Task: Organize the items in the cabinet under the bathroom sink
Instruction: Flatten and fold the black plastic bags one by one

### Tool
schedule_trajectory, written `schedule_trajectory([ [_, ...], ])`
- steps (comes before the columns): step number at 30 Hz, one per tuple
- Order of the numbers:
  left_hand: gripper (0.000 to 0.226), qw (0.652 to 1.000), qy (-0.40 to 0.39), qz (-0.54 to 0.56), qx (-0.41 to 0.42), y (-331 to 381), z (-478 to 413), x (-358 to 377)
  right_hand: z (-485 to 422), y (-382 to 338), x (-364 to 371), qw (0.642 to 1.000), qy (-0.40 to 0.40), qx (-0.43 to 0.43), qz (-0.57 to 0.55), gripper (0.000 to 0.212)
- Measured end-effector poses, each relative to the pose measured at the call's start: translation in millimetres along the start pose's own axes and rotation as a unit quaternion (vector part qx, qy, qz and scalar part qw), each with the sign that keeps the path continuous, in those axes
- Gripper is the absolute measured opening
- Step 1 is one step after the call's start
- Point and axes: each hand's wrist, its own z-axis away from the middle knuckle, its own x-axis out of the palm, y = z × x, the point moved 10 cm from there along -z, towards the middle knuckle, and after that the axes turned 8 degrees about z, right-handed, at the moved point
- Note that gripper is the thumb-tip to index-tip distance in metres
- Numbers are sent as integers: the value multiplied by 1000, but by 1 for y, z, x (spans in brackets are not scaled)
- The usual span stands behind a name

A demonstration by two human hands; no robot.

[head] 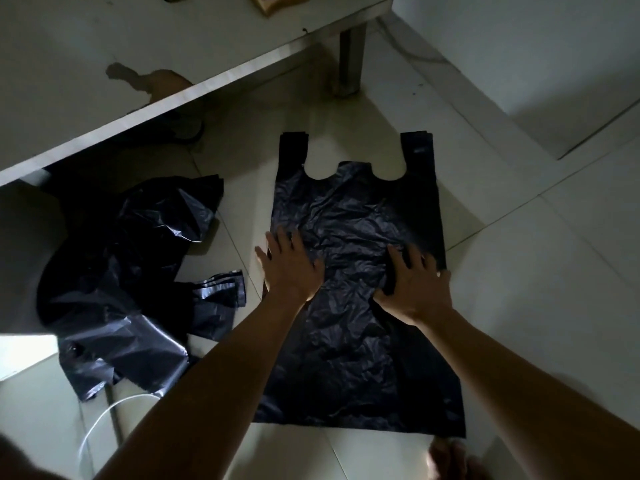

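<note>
Dim, grainy wide-angle view, deep shadow at left, edges bowed.

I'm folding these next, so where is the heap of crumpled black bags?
In the head view, the heap of crumpled black bags lies on the floor at left, partly under the white shelf and left of the flat bag.

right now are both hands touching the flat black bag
Touching. Head view shows the left hand and right hand lying palm-down on the flat black bag.
</note>
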Motion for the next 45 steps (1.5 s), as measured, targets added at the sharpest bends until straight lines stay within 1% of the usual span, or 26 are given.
schedule_trajectory([
  [2,80,999,33,26,14,8,-8,-9,-4,-1,-6,1000,15,6,4,95],
  [6,76,990,103,69,65,29,-45,-32,-42,-6,-29,994,110,-6,-22,78],
  [7,76,988,112,78,76,32,-56,-33,-55,-6,-30,992,121,-6,-28,74],
  [9,76,987,107,78,89,30,-73,-24,-76,0,-21,992,117,0,-37,71],
  [11,77,989,104,61,89,22,-80,-6,-83,10,-5,993,108,10,-41,71],
  [14,78,988,117,50,85,15,-82,6,-80,18,6,991,125,20,-50,73],
  [16,78,988,117,48,85,17,-85,0,-82,19,-4,986,150,41,-54,75],
  [18,77,982,155,53,96,26,-93,-19,-96,20,-27,977,194,57,-61,75],
  [20,76,977,181,63,98,29,-109,-33,-118,20,-42,975,215,41,-46,75],
  [22,77,981,159,55,96,28,-125,-28,-140,30,-39,980,190,42,-34,77],
  [24,79,983,151,39,95,25,-129,-18,-148,45,-25,983,161,73,-49,80],
  [26,78,984,150,32,89,22,-131,-14,-149,49,-21,982,157,88,-50,80],
  [29,77,989,118,36,79,23,-131,-18,-146,46,-28,985,138,98,-41,78],
  [30,75,988,120,49,83,26,-123,-23,-140,43,-36,983,148,96,-49,77],
  [31,73,984,136,68,95,31,-112,-28,-131,34,-44,980,173,77,-62,75],
  [33,68,972,173,99,125,43,-72,-28,-98,1,-56,971,230,-8,-71,67],
  [34,67,970,175,105,135,46,-52,-20,-82,-17,-51,967,242,-50,-60,65],
  [35,66,971,161,103,143,46,-35,-6,-67,-31,-39,968,236,-78,-45,64],
  [36,67,975,141,94,147,43,-24,9,-57,-37,-23,972,213,-88,-35,65],
  [38,68,980,122,63,147,29,-17,30,-50,-32,8,981,175,-75,-25,69],
  [42,68,982,117,44,141,20,-20,32,-49,-24,15,982,180,-62,-4,71],
  [43,67,983,104,42,144,21,-20,33,-49,-25,14,983,173,-60,1,71],
  [45,65,984,62,43,164,21,-21,31,-50,-27,16,990,130,-49,10,71],
])
